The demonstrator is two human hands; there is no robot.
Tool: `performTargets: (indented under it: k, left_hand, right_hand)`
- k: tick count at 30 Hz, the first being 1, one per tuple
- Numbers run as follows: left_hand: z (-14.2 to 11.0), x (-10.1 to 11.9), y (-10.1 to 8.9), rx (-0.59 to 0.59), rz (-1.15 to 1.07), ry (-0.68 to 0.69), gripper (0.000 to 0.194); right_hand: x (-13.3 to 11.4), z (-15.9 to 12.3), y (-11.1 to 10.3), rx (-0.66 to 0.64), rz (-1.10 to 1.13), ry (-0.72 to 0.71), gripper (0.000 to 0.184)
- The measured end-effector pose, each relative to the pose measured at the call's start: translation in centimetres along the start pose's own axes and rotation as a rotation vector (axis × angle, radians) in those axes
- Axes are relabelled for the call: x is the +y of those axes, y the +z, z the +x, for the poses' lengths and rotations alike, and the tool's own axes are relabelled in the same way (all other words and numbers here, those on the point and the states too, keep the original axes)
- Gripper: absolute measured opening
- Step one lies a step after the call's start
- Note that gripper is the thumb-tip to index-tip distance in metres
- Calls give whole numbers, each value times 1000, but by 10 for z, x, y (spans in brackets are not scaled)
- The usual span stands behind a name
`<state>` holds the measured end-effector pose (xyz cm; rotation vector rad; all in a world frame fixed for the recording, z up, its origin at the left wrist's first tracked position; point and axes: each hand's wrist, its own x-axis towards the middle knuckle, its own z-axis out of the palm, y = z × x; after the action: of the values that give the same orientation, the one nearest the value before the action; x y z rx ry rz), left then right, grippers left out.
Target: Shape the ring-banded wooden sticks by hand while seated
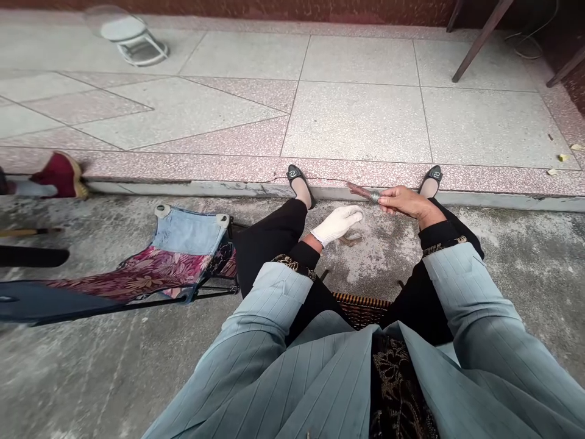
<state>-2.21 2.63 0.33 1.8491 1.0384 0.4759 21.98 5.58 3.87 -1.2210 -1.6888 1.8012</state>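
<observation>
My left hand [337,224] wears a white knit glove. Its fingers are drawn together in front of my lap, and whatever they may hold is too small to make out. Bare-skinned, my right hand [403,202] pinches one end of a reddish-brown stick [359,190]. Silvery wire [374,197] is wound round the stick close to my fingertips. The stick's far end points left, above the gloved hand and apart from it. Below the glove a small brown scrap [351,239] shows against the concrete, partly hidden.
A woven seat edge [361,308] shows between my legs. To the left stands a folding lounger [155,268] with floral cloth. Another person's red shoe [61,175] rests by the tiled step [356,116]. Farther back are a white stool [134,39] and a wooden leg [482,39] of furniture.
</observation>
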Motion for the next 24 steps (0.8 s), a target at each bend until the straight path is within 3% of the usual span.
performTargets:
  k: [7,11,13,15,18,20,22,24]
  left_hand:
    - [-4,7,2,-162,33,-36,38]
    - [-9,14,1,-254,-54,10,40]
    - [-10,14,-2,-257,-52,26,39]
    - [-10,10,-9,-230,-3,44,37]
    - [-8,2,-18,-169,75,45,35]
    - [-6,-4,-20,-128,102,35,35]
    - [-4,-7,-18,-95,97,42,37]
    - [-3,-7,-13,-60,83,34,39]
  right_hand:
    - [11,14,-4,323,-151,168,24]
    - [11,15,-4,336,-502,215,24]
    - [12,15,1,234,-689,238,24]
    - [13,15,8,11,-745,290,22]
    - [12,14,20,-437,-566,318,25]
    - [8,11,24,-648,-404,270,32]
    - [1,6,23,-691,-274,173,38]
    - [-5,2,17,-481,-138,34,38]
